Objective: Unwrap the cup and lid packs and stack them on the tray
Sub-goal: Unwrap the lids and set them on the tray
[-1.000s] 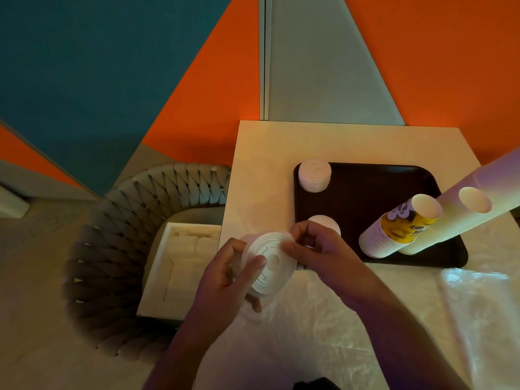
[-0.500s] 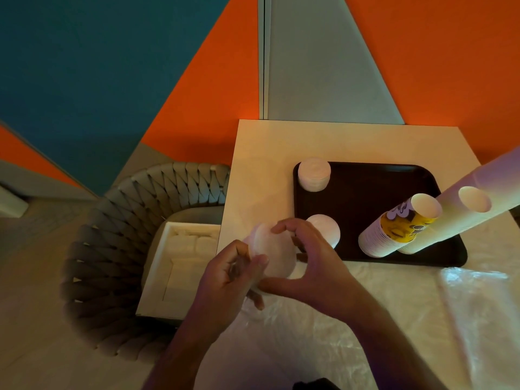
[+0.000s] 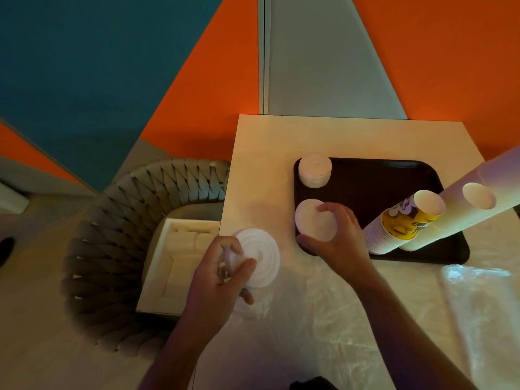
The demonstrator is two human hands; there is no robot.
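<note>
Right hand [image 3: 336, 237] now over the tray [image 3: 365, 178], gripping lids [image 3: 315, 223]; left hand [image 3: 222, 274] gripping lid pack [image 3: 257, 257].

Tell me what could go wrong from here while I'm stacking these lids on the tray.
1. Your right hand is setting a lid stack at the near-left corner of the tray; placed off-centre, it might tip over the rim.
2. The tall cup stacks lean close beside that hand; a bump could topple them.
3. Your left hand holds the remaining lids over the table's edge, so loose ones might drop.

Dim warm light; wide-angle edge warp; foreground perhaps slightly soft.
</note>
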